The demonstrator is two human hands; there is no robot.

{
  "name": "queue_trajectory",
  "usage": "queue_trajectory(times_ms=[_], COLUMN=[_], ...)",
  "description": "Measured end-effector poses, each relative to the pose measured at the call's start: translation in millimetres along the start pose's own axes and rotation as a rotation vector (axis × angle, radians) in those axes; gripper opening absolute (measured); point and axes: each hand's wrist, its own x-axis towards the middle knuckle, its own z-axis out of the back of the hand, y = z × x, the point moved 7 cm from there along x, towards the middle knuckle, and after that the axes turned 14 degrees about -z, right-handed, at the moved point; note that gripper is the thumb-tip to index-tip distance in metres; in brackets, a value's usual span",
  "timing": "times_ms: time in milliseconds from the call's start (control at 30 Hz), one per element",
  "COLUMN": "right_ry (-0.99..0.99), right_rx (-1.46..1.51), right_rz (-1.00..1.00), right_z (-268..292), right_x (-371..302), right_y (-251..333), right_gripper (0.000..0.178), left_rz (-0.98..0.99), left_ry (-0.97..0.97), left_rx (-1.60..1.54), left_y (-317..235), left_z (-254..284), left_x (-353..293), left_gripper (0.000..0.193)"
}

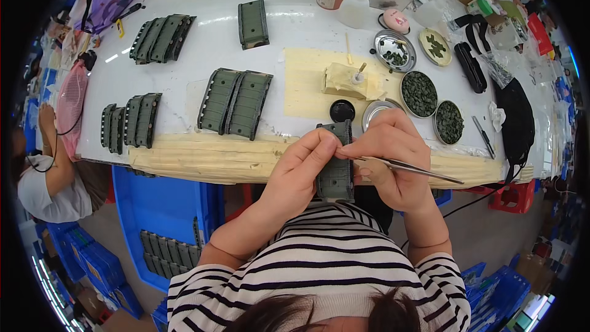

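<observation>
Dark-green ribbed panel [335, 178], one: between left hand [300, 165] and right hand [398, 163], at near edge of desk [212, 34]. Left grips panel's left side; right holds metal tweezers [433, 173] beside panel's right edge.

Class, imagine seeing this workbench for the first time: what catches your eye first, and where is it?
Probably the left hand, gripping a dark green panel at the near edge of the table, and the right hand beside it with a slim metal tool. Next come similar green panels spread over the table's left half, and, right of centre, small dark green bits in round containers.
</observation>
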Motion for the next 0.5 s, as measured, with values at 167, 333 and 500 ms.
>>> queue_trajectory(times_ms=[167, 333, 500], right_ry=[-0.17, -0.258, -0.272], right_rx=[-0.028, -0.107, -0.179], right_rz=[0.099, 0.197, 0.259], right_z=[2.8, -8.5, -12.0], right_x=[-10.5, -22.0, -22.7], right_y=[8.8, 12.8, 17.0], right_gripper=[0.028, 0.029, 0.028], left_rz=[0.019, 0.006, 0.033], left_ry=[-0.05, -0.147, -0.204], left_rx=[-0.155, -0.159, -0.147], left_y=[-2.5, -0.1, -1.8], left_z=[-4.4, -0.1, -2.0], left_x=[0.2, -1.0, -2.2], left_gripper=[0.027, 0.028, 0.029])
